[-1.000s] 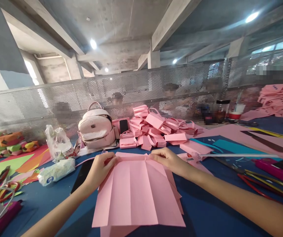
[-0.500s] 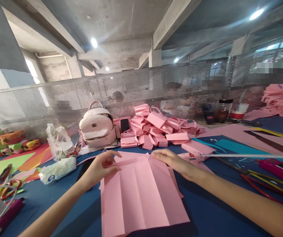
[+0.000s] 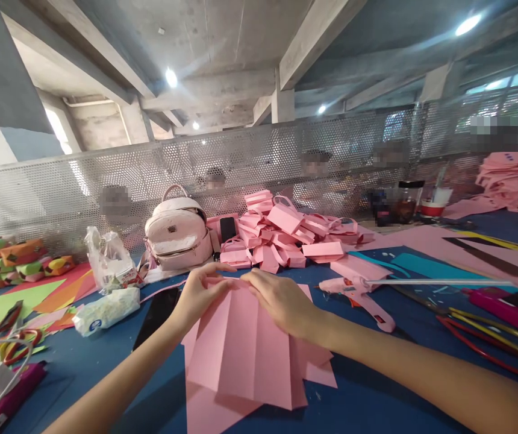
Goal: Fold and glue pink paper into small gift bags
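A creased sheet of pink paper (image 3: 241, 349) stands tilted in front of me, with long parallel folds running down it. My left hand (image 3: 202, 295) pinches its far edge near the left corner. Close beside it, my right hand (image 3: 281, 301) has its fingers over the same far edge, pressing the paper. Other flat pink sheets (image 3: 214, 413) lie beneath on the blue table (image 3: 96, 386). To the right of my right hand rests a pink glue gun (image 3: 358, 292) with a long glue stick in its back. A black phone (image 3: 157, 316) lies by my left wrist.
Behind the sheet is a heap of folded pink paper bags (image 3: 286, 232), next to a pale pink backpack (image 3: 178, 232). Tissues (image 3: 105, 310) and scissors (image 3: 6, 346) are on the left. A magenta power strip (image 3: 507, 310) and pliers (image 3: 480, 334) lie right. Mesh panels (image 3: 250, 157) stand behind.
Both hands have come closer together along the far edge, the right one moving left. The creased sheet has drawn inward and tilted up, uncovering sheets below and the glue gun.
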`<state>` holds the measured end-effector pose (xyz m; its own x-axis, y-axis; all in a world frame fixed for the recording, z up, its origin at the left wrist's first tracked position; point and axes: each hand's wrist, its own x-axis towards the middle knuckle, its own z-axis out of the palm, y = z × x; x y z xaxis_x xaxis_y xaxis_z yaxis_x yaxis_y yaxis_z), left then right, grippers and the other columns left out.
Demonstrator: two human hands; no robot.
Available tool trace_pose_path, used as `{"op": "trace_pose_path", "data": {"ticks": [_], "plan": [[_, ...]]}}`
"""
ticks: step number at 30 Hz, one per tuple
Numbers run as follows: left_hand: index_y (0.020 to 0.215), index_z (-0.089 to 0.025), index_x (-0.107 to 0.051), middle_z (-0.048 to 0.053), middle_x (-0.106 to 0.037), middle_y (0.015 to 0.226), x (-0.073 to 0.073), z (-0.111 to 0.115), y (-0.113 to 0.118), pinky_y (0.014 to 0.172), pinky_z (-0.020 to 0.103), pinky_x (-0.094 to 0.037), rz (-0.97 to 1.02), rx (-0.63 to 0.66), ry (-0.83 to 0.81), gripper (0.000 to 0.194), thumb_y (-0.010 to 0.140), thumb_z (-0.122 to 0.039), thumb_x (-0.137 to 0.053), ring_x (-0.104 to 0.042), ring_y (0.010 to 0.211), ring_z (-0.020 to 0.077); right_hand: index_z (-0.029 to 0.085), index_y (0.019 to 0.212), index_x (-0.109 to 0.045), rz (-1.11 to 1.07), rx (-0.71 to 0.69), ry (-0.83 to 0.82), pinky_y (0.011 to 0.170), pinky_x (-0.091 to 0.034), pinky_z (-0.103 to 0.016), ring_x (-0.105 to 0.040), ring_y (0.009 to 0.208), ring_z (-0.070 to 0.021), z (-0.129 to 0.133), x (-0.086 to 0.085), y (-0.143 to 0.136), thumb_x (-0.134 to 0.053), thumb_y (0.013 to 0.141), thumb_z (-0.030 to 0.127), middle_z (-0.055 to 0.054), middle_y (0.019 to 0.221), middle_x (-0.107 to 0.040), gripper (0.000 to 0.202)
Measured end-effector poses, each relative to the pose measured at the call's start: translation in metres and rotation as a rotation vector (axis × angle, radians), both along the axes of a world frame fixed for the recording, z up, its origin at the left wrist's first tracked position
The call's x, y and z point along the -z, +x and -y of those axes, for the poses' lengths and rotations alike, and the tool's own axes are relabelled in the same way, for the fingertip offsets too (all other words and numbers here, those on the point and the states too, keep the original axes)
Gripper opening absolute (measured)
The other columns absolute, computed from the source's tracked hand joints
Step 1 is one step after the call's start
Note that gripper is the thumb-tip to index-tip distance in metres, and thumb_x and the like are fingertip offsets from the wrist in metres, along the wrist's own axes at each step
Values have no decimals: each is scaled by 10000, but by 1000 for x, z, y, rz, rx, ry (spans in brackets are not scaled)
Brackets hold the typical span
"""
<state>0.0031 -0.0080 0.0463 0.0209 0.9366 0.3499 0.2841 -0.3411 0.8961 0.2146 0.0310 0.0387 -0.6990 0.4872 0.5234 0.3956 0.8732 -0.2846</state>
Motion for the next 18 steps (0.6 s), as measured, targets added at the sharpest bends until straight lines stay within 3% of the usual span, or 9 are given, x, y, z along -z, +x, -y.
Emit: {"op": "trace_pose_path", "data": {"ticks": [3, 6, 12, 18], "plan": [[1117, -200, -681, 65, -708, 1175, 3, -3, 1, 921, 288, -479, 119, 23, -10, 359, 804, -358, -758, -644, 1090, 248, 226, 1011, -543, -122, 79, -175, 689, -380, -304, -601, 789, -205, -9, 0, -5, -367, 1015, 264, -32, 887, -642, 179], [1166, -179, -648, 106, -705, 1177, 18, -3, 2, 889, 343, -523, 235, 140, -114, 451, 797, -410, -765, -676, 1040, 277, 226, 927, -510, -201, 78, -298, 670, -364, -288, -551, 715, -177, -21, 7, -3, -390, 1000, 326, 2, 806, -591, 173], [1180, -143, -659, 154, -719, 1133, 55, -5, -4, 867, 377, -548, 391, 357, -378, 577, 697, -394, -850, -714, 963, 294, 217, 728, -437, -321, 29, -489, 622, -377, -267, -483, 662, -154, -42, 45, -5, -450, 917, 469, 26, 699, -480, 316], [1173, -124, -682, 142, -730, 1073, 59, -5, -15, 886, 356, -528, 454, 447, -475, 639, 609, -315, -912, -703, 950, 268, 220, 785, -468, -503, 103, -567, 693, -420, -294, -508, 745, -184, -54, 62, -6, -425, 894, 476, 7, 743, -508, 280]]}}
